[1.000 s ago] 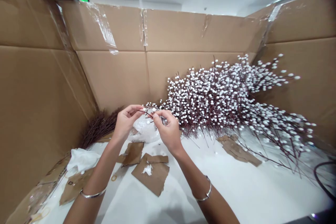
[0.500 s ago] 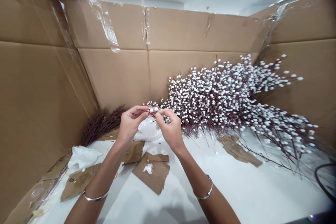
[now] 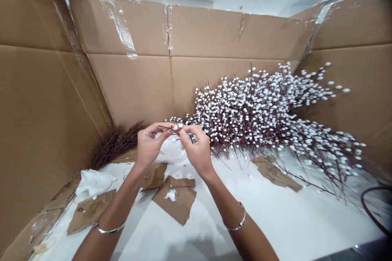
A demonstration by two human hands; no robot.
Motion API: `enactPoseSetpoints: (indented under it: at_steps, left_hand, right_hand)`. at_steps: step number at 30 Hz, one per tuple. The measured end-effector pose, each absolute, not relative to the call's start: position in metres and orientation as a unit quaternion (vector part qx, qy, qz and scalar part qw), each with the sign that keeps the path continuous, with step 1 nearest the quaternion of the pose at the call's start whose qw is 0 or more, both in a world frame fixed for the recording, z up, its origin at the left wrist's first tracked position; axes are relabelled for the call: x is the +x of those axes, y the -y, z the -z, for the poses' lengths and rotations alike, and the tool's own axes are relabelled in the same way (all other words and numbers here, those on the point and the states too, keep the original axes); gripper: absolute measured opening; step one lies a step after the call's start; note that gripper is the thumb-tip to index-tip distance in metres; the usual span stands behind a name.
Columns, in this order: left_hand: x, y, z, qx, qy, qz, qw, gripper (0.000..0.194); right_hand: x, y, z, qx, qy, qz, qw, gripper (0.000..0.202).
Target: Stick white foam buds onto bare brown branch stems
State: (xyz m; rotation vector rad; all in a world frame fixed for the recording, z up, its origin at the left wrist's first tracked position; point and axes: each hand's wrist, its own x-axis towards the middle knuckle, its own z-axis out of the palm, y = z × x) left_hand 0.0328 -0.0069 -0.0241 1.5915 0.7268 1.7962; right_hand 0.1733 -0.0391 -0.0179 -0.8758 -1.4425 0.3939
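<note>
Near the centre of the view, my left hand [image 3: 149,145] pinches a thin dark red twig [image 3: 165,127] between thumb and fingers. Close beside it on the right, my right hand [image 3: 197,147] has its thumb and index finger closed at the same twig, by some white berries [image 3: 175,128]. The fingertips of both hands are nearly touching. Below and behind the hands lies a clear plastic bag or dish [image 3: 172,151] with white bits. A large pile of white-berried branches [image 3: 248,110] rises to the right of my right hand.
Bare dark twigs [image 3: 114,144] lie at the back left. A white crumpled bag [image 3: 93,182] and cardboard pieces [image 3: 179,208] rest on the white table [image 3: 257,216]. A torn cardboard strip [image 3: 277,174] and a black cable [image 3: 367,208] are on the right. Cardboard walls [image 3: 131,85] surround the table.
The whole view has shifted slightly. Both hands keep their pinch, and more of the twig's end shows over my left fingers.
</note>
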Motion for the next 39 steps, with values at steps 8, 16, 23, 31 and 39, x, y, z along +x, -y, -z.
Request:
enactPoseSetpoints:
  at_steps: [8,16,23,31,39]
  left_hand:
    - [0.034,0.006,0.026,0.624,-0.245,-0.690,0.273,0.004]
    - [0.035,0.003,0.030,0.618,-0.236,-0.698,0.274,0.004]
    - [0.032,0.002,0.028,0.627,-0.275,-0.667,0.292,0.007]
    - [0.024,0.010,0.016,0.663,-0.312,-0.601,0.319,0.021]
    - [0.024,0.010,0.016,0.676,-0.336,-0.608,0.247,0.017]
  right_hand:
    - [0.172,0.039,0.018,-0.386,0.639,-0.151,0.648,0.015]
    - [0.171,0.036,0.021,-0.385,0.641,-0.153,0.646,0.014]
    - [0.172,0.031,0.024,-0.393,0.637,-0.194,0.634,0.017]
    - [0.178,0.026,0.024,-0.419,0.608,-0.210,0.640,0.020]
    - [0.179,0.026,0.023,-0.416,0.603,-0.246,0.634,0.019]
